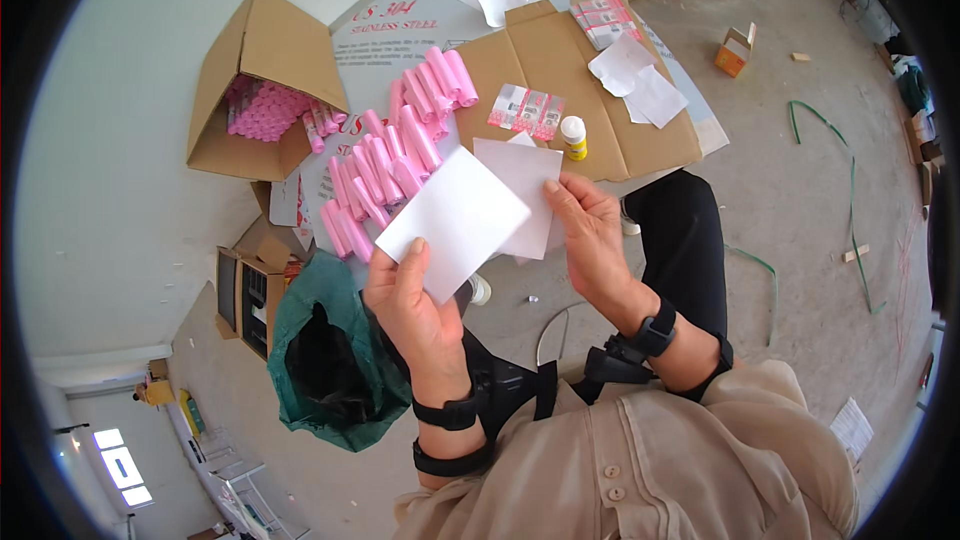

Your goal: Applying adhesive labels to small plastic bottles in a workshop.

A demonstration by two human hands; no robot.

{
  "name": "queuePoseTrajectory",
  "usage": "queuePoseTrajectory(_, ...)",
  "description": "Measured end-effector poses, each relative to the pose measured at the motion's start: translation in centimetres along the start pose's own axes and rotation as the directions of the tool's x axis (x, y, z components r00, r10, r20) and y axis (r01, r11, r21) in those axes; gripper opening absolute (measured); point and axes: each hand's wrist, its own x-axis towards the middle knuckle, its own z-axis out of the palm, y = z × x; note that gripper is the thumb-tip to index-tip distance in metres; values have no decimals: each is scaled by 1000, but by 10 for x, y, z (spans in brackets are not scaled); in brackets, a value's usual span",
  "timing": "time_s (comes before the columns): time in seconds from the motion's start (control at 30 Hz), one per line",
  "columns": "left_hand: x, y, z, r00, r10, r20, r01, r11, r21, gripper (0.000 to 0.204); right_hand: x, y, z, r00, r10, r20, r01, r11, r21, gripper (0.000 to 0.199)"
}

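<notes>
My left hand (415,310) pinches a white square sheet of paper (458,223) between thumb and fingers at its lower left corner. A second, slightly greyer sheet (530,180) is gripped at its right edge by my right hand (597,240). The first sheet partly covers the second. Just beyond them, rows of pink plastic rolls (385,168) lie on the table. A small bottle with a white cap and yellow label (573,138) stands on flattened cardboard (610,145), beside pink-and-white printed labels (526,112).
An open cardboard box (285,45) packed with pink rolls rests on its side at the table's left. More white papers (650,90) and a label stack (605,18) lie at the far right. A green bag (330,360) stands left of my legs. Green strapping (852,190) trails across the floor.
</notes>
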Motion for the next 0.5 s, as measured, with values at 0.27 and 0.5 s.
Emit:
queuePoseTrajectory(0.27,-4,29,8,904,242,353,-424,392,816,25,0,-6,2,964,-264,-9,258,950,-176,18)
queuePoseTrajectory(0.5,4,-5,15,947,-185,263,131,969,211,31,-16,5,11,988,86,129,-92,995,42,20)
